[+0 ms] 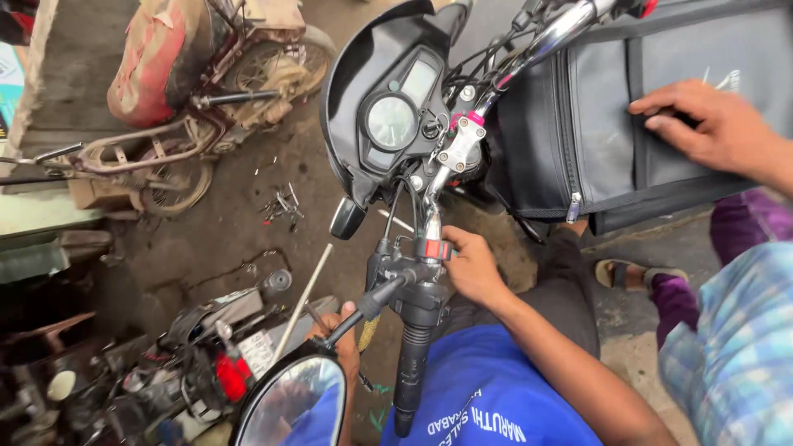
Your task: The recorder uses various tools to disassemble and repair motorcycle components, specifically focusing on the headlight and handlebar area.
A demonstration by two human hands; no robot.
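Currently, your position: you look down on a motorcycle's handlebar (496, 83) from above.
Right hand: your right hand (472, 266) rests against the switch housing (417, 272) on the bar, fingers curled onto its side beside the red switch (435, 249); how firmly it grips cannot be told.
Left hand: your left hand (340, 334) sits low beneath the mirror stem (363, 307), mostly hidden. It closes around a thin metal rod (302, 301) that slants up to the left.
Grip end: the black rubber grip (408, 381) points down toward you, below the switch housing.
Mirror: the round mirror (291, 405) lies at the lower edge.
Instruments: the instrument cluster (395, 116) sits above the bar clamp.
Other person: another person's hand (710, 124) lies flat on a grey bag (595, 116) at upper right.
Ground: loose small tools (282, 202) lie scattered on the dirt.
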